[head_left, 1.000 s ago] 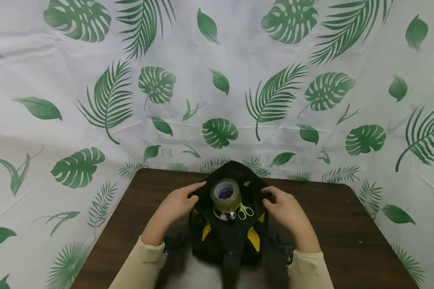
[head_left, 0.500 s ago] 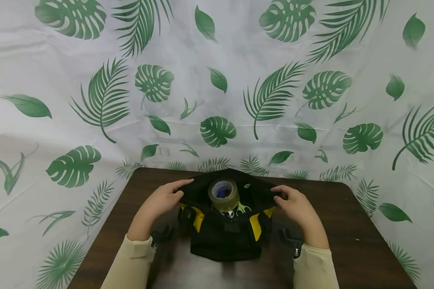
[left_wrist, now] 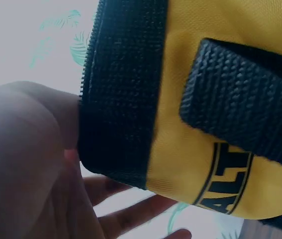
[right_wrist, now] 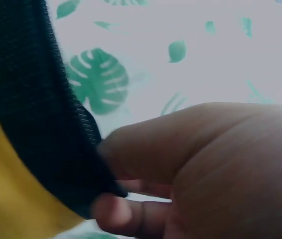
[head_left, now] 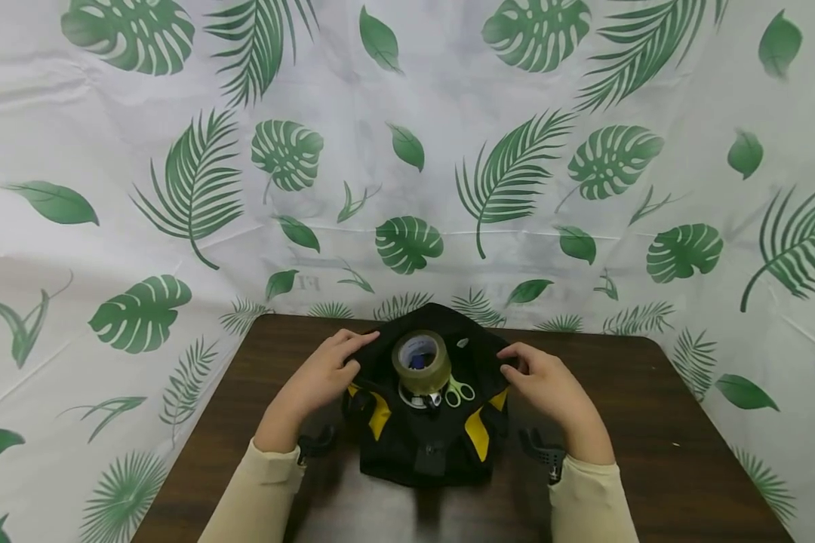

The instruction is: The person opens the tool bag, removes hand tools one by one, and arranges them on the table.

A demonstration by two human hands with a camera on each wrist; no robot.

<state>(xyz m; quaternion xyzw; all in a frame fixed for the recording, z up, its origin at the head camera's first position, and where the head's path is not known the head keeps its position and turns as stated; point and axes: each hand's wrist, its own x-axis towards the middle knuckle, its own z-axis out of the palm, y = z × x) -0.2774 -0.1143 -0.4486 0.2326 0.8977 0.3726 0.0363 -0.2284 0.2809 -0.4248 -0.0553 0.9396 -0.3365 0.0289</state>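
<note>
A black and yellow tool bag [head_left: 407,452] sits unzipped on the table, its mouth facing up. In the head view, my left hand [head_left: 319,385] holds the left side of its opening. The left wrist view shows the thumb and fingers about the zippered edge [left_wrist: 123,94]. On the opposite side my right hand [head_left: 550,392] pinches the rim, and the zipper edge [right_wrist: 83,124] lies between thumb and fingers in the right wrist view. Inside the bag are a roll of brown packing tape [head_left: 435,377], green-handled scissors [head_left: 453,394] and a white ring-shaped thing, partly hidden under the tape.
The bag stands on a dark brown wooden table [head_left: 625,422]. A white cloth with green leaf prints [head_left: 353,166] hangs behind and at both sides of it. A black strap [left_wrist: 245,99] crosses the bag's yellow side.
The bag's mouth was pulled wider half a second ago. Both hands have since come inward with the rim, its back edge has risen, and the scissors show more fully.
</note>
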